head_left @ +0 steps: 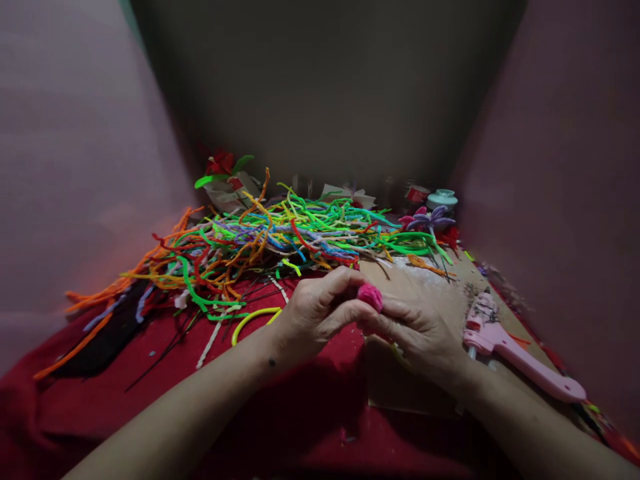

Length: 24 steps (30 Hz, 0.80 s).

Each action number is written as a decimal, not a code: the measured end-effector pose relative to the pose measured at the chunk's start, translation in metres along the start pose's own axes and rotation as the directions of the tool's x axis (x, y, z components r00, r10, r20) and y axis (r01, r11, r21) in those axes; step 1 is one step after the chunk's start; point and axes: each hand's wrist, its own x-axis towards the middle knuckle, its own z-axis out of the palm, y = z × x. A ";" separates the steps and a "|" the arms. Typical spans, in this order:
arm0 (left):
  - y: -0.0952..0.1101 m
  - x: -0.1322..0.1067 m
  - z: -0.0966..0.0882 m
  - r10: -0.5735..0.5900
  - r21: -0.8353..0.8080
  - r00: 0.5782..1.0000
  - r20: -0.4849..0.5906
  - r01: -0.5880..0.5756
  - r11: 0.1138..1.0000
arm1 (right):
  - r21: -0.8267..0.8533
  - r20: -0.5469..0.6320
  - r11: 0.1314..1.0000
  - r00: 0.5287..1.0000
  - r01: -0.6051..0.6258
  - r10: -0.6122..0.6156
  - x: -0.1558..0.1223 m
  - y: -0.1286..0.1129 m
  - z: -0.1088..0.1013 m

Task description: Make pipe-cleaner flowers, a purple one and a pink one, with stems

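A small, fuzzy pink bundle [370, 297], apparently rolled pipe cleaner, sits between the fingertips of both hands near the middle of the view. My left hand [325, 303] pinches it from the left with thumb and forefinger. From the right, my right hand [407, 327] closes its fingers on the lower side of the same bundle. Part of the bundle is hidden behind the fingers. Beneath the hands are a brown cardboard sheet [400, 387] and a red cloth [280, 427].
A large heap of colourful pipe cleaners [300, 230] lies behind the hands. At right, a pink glue gun [525, 363] rests on the cardboard. A purple flower [430, 220] and a pale blue jar [443, 199] stand at the back right. Red flowers [220, 162] are back left.
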 end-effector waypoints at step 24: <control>0.008 -0.005 0.001 0.101 0.039 0.993 -0.068 -0.098 0.994 | -0.145 -0.007 0.969 0.979 0.202 -0.205 -0.004 -0.004 0.002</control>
